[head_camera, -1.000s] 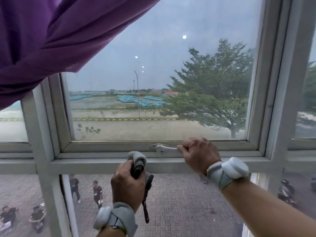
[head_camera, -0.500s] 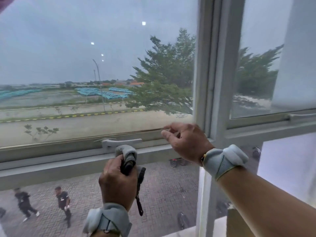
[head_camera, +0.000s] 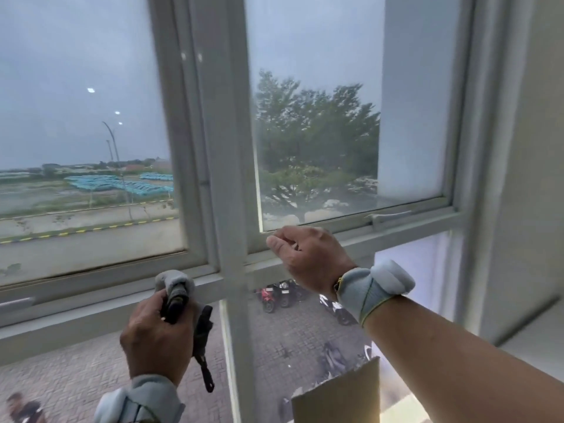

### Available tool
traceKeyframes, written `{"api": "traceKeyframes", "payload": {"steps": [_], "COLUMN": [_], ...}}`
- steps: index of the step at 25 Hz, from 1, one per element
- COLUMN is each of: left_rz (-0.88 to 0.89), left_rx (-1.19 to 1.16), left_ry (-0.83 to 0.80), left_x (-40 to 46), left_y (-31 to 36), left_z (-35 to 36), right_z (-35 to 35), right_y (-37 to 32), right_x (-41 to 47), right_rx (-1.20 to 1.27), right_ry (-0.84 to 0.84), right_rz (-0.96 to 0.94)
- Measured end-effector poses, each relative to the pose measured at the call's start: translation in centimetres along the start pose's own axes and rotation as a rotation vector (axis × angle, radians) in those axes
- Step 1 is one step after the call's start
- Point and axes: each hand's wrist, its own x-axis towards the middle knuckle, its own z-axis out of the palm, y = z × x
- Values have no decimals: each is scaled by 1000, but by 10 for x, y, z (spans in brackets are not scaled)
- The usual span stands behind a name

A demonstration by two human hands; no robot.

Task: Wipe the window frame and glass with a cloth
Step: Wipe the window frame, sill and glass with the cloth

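Observation:
A white window frame (head_camera: pixel 227 166) splits the view into a left glass pane (head_camera: pixel 79 141) and a right glass pane (head_camera: pixel 317 123). My left hand (head_camera: pixel 155 337) is low in the middle, fist closed around a bunched grey cloth (head_camera: pixel 174 283) with a dark strap (head_camera: pixel 203 346) hanging from it, just in front of the lower rail. My right hand (head_camera: pixel 308 257) hovers with loosely curled fingers at the bottom left corner of the right pane, holding nothing. Both wrists wear pale bands.
A white latch handle (head_camera: pixel 387 216) lies on the bottom rail of the right sash. Another handle (head_camera: pixel 15 303) shows at the far left edge. A torn cardboard piece (head_camera: pixel 335 395) leans at the lower right, below a white wall and sill (head_camera: pixel 531 328).
The view has swung right from the left window to the right one. My right hand let go of the left sash's handle and moved right past the centre post. The purple curtain left view.

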Motion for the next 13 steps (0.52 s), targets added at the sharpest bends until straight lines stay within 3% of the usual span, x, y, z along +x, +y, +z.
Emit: {"api": "traceKeyframes", "payload": {"steps": [4,7,13], "left_rz": [-29,-39,212], "left_rx": [-67,-110,23], "left_ry": [-36,28,-6], "left_x": [-16,-23,-45], "left_y": [36,37,93], "left_z": [53,74,134], "right_z": [-30,-40,-52], "right_y": [56,88,145], "right_x": [-1,6,39], "right_rx": [-38,-50,-116], "right_ry": [24,27,15], "right_rz": [26,68,100]}}
